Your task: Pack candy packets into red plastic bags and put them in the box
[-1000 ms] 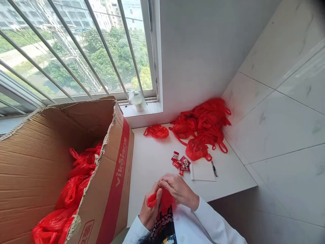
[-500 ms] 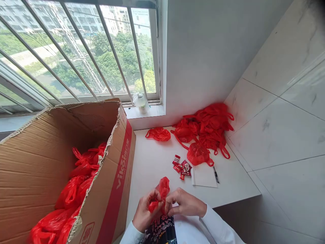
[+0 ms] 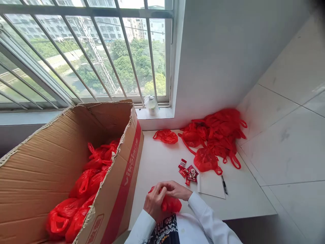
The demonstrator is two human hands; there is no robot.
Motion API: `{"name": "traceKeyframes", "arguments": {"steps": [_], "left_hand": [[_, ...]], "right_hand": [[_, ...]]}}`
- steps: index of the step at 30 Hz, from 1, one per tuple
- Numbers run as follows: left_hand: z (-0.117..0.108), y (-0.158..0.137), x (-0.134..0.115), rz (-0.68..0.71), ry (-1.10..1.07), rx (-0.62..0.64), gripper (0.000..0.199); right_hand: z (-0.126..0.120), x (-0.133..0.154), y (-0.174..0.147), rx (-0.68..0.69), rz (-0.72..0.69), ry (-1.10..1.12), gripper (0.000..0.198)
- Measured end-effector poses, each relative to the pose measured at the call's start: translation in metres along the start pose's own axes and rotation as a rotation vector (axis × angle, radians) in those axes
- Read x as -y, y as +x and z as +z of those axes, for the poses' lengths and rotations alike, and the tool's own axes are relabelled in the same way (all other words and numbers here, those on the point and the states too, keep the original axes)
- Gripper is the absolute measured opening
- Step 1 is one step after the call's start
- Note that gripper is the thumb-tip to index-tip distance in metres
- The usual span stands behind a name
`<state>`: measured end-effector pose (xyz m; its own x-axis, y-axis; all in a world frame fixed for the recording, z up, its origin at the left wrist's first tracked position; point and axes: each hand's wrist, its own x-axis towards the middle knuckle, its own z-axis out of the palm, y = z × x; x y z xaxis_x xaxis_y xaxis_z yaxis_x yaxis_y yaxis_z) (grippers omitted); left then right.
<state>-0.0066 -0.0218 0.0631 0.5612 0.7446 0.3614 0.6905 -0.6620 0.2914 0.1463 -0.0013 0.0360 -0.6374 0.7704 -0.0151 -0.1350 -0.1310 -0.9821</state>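
A red plastic bag [image 3: 171, 204] is bunched between my two hands, close to my body at the table's front edge. My left hand [image 3: 155, 200] is closed on it, thumb and fingers pinched together. My right hand [image 3: 177, 190] grips the same bag beside the left, its fingertips partly hidden behind the left hand. Just beyond my right hand lie several small red snack packets [image 3: 188, 172] on the white table [image 3: 157, 162]. A notepad [image 3: 212, 184] sits to their right.
On the left stands a tall open cardboard box [image 3: 119, 169] holding several filled red bags [image 3: 86, 181]. A heap of red bags [image 3: 220, 130] lies against the wall, with a single red bag [image 3: 166, 136] nearby. A pen [image 3: 224, 185] touches the notepad's edge. A wrapped cup [image 3: 151, 104] stands on the sill.
My hands have drawn together around the red bag, and its body now hangs out to the right beneath my right hand. The view has shifted, so everything sits farther right.
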Motion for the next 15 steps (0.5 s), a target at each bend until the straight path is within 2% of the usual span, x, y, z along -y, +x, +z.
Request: {"name": "traceKeyframes", "arguments": {"steps": [4,6,8,10,13,15], "left_hand": [[0.009,-0.006,0.009,-0.053,-0.086,0.119,0.018],[0.017,-0.013,0.016,-0.101,-0.103,0.157,0.017],[0.027,-0.025,0.024,-0.174,-0.156,0.195,0.012],[0.037,-0.043,0.033,-0.307,-0.264,0.253,0.011],[0.048,-0.078,0.043,-0.608,-0.406,0.323,0.018],[0.052,-0.1,0.046,-0.721,-0.442,0.343,0.019]], "right_hand": [[0.001,-0.005,-0.006,-0.288,0.071,-0.522,0.02],[0.0,-0.012,-0.01,-0.351,0.073,-0.731,0.022],[-0.006,-0.025,-0.017,-0.384,0.098,-0.836,0.024],[-0.016,-0.043,-0.029,-0.464,0.182,-0.881,0.027],[-0.036,-0.073,-0.051,-0.541,0.415,-0.944,0.028],[-0.044,-0.087,-0.064,-0.511,0.521,-0.99,0.028]]}}
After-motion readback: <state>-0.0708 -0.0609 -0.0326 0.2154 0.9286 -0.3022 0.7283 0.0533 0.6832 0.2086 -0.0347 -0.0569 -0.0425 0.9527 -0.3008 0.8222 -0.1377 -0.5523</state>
